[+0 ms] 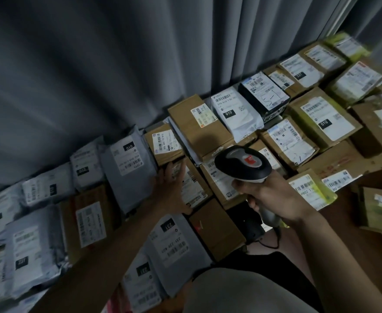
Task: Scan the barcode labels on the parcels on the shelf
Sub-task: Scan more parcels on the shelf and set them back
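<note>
Right hand is wrapped round the grip of the barcode scanner, head hovering over the boxes near the shelf's front edge. Left hand lies flat, fingers straight, pressed on a labelled brown box beside a grey mailer. Parcels sit packed edge to edge right back to the curtain, barely a gap between them. Far-right labels are blurred, the left ones dim, and the shelf itself is hidden

Dim room, pleated grey curtain
</note>
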